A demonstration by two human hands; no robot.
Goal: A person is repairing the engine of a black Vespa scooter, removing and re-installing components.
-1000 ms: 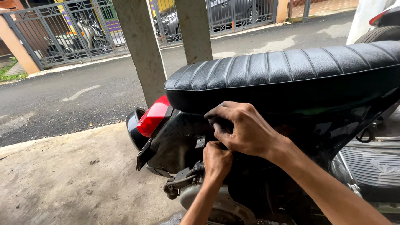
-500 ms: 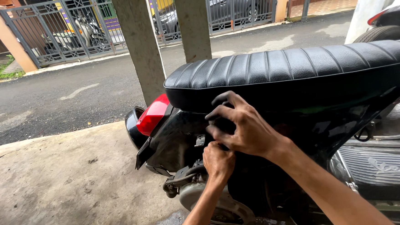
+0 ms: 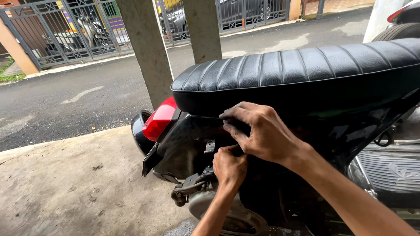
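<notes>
This is an outdoor place at the front of a house, like a covered porch or a carport beside a street. The floor [image 3: 56, 198] is rough, bare concrete, and two square concrete pillars [image 3: 146, 44] stand at its edge. A black scooter [image 3: 313, 74] is parked here. Just behind the pillars runs an asphalt road [image 3: 75, 98]. On the other side of the road there is a metal fence [image 3: 61, 25], with a motorbike [image 3: 88, 31] and a car [image 3: 242, 1] behind it.

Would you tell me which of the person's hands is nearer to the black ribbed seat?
Right. The right hand grips the body panel directly beneath the black ribbed seat, while the left hand sits lower, under the right hand.
</notes>
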